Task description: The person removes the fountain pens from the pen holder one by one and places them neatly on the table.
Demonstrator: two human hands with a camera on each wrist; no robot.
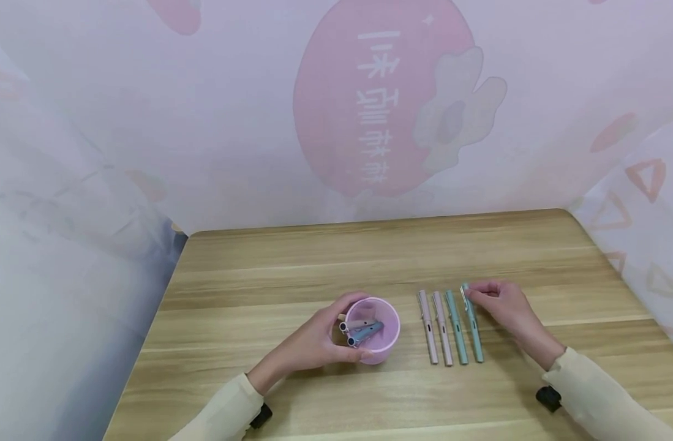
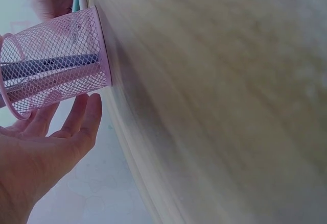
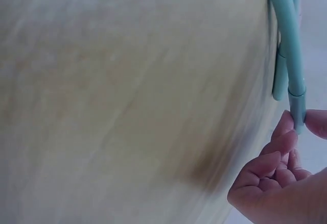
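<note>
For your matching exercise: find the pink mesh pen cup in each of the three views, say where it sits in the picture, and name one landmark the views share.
Head view: the pink mesh cup stands lower centre on the table, with the left hand around it.
Left wrist view: upper left, pens visible through the mesh.
Right wrist view: not in it.
Shared landmark: the wooden table, seen in every view.

Looks like a staged recording corner, not a lived-in room: small wooden table (image 1: 369,257) with rounded corners, closed in behind and on both sides by a draped pale cloth backdrop (image 1: 149,110) printed with pink fruit shapes, a flower and mirrored characters. Stationery on top: pink mesh pen cup (image 1: 377,331), row of pastel pens (image 1: 449,327).
</note>
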